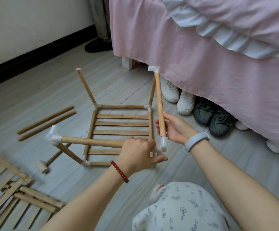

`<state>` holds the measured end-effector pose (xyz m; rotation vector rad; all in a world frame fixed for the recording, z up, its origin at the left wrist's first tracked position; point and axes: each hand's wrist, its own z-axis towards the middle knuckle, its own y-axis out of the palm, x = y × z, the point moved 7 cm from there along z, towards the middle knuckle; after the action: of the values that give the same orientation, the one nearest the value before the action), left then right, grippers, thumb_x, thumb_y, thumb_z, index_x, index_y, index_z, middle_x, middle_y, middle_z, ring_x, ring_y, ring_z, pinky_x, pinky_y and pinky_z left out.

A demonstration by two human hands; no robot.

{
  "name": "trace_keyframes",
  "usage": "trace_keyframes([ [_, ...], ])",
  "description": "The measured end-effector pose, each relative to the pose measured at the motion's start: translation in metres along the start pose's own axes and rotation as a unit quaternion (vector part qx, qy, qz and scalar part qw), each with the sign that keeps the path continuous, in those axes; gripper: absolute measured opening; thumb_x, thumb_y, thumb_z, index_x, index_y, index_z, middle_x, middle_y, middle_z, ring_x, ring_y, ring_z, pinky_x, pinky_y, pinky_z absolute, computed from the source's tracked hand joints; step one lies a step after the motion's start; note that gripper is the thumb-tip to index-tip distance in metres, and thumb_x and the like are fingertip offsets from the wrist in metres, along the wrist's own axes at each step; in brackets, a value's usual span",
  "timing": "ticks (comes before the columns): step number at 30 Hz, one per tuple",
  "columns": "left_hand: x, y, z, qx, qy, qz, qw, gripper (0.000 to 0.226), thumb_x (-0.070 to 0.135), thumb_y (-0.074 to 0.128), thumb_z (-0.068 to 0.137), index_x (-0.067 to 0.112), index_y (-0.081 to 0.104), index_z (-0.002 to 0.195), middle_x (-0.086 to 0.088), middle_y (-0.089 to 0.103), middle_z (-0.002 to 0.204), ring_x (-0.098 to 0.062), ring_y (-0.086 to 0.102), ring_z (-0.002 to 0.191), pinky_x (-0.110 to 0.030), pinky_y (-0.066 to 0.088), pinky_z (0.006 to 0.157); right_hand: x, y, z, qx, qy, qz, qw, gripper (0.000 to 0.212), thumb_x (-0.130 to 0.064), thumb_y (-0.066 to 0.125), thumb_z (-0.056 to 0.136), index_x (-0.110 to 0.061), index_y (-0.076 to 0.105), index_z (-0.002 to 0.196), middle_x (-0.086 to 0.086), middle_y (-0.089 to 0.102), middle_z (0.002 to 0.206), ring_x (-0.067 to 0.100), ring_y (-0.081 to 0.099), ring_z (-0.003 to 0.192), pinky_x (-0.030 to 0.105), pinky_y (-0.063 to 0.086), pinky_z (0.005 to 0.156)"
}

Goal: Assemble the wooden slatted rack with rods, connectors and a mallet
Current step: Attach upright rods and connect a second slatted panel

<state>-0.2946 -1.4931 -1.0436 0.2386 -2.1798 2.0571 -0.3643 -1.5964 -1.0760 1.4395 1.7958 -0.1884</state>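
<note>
We have the rack (120, 125) mid-frame on the floor (52, 84): slatted base flat, white connectors at its corners, bare posts rising at the back left and back right corners. Left hand (138, 151), lower centre, has its fingers curled over the near end of a horizontal rod (92, 141), thumb underneath, right at the white corner connector (163, 145). That rod runs left to another white connector (53, 136) on top of the front left post. Right hand (175, 129) grips a second rod (159, 104) near its lower end, fingers wrapped around it; the rod stands nearly upright, its bottom end in the socket of the corner connector, and it carries a white connector (154, 69) on top. Mallet (42, 166) lies on the floor at lower left, just beside the front left corner of the rack. Two spare rods (47, 121) lie side by side at left, apart from the rack. Loose slatted panels (10, 197) are piled in the bottom left corner. Upper right is a bed with a pink sheet (202, 64); shoes (185, 100) are tucked under its edge.
</note>
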Motion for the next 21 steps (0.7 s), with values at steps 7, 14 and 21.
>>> trace_keyframes([
  [7,-0.020,-0.011,-0.009,0.163,0.022,0.024,0.986,0.052,0.071,0.044,0.075,0.026,0.034,0.052,0.012,0.035,0.042,-0.009,0.033,0.039,-0.023,0.032,0.048,0.008,0.026,0.016,-0.046,0.038,0.107,0.992,0.017,-0.009,0.032,0.101,-0.008,0.046,0.090,0.005,0.041,0.071,0.013,0.039,0.061,0.024,0.039,0.058],
  [14,-0.076,-0.016,-0.067,0.176,-0.072,0.032,0.981,0.046,0.067,0.048,0.070,0.023,0.063,0.069,0.008,0.057,0.067,-0.017,0.056,0.074,-0.052,0.034,0.101,0.049,0.073,0.010,-0.111,0.063,0.164,0.978,0.019,-0.008,0.032,0.101,-0.010,0.045,0.087,0.006,0.050,0.072,0.019,0.054,0.075,0.041,0.045,0.072],
  [21,-0.143,-0.007,-0.135,0.201,-0.250,-0.190,0.928,0.096,0.068,0.063,0.068,0.019,0.034,0.144,-0.009,0.023,0.153,-0.023,0.020,0.141,-0.043,0.020,0.112,0.068,0.101,0.004,-0.184,0.100,-0.086,0.974,0.016,-0.016,0.044,0.098,-0.014,0.054,0.086,0.011,0.067,0.109,0.025,0.061,0.106,0.044,0.046,0.088],
])
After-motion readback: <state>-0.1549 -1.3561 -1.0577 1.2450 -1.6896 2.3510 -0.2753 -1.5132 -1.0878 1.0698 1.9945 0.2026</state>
